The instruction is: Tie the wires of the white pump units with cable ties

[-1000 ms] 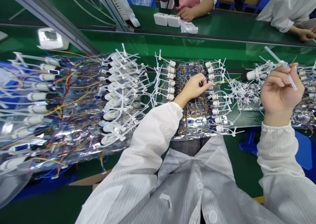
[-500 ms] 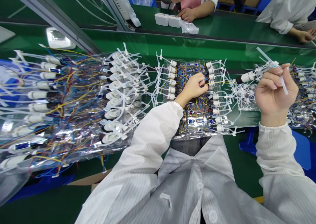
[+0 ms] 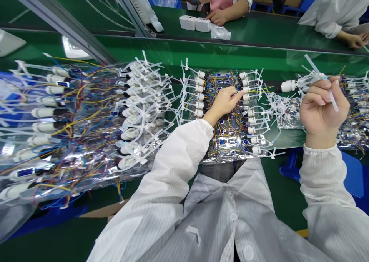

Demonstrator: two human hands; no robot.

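Note:
My right hand (image 3: 325, 110) is raised at the right, fingers pinched around thin translucent tubes (image 3: 313, 65) that meet at a small white joint. To the left of that hand a white cylindrical part (image 3: 288, 85) with a black end hangs from the tubes. Yellow wires (image 3: 263, 89) stretch from its black end towards my left hand (image 3: 227, 101). That hand is closed over a plastic tray (image 3: 225, 158) of similar white cylinders and tangled wires; its fingers appear to grip the wires, though the fingertips are partly hidden.
Larger rows of wired white parts (image 3: 86, 131) in clear plastic lie at the left. More wired parts (image 3: 356, 112) are at the far right, beyond a tube pile (image 3: 284, 110). Across the green bench (image 3: 268, 33), a co-worker's hand (image 3: 216, 17) rests by white boxes (image 3: 190, 22).
The white cylinder and the tubes in my right hand have shifted slightly right. My left hand has turned, its thumb now stretched towards the right. The wires between the hands look straighter.

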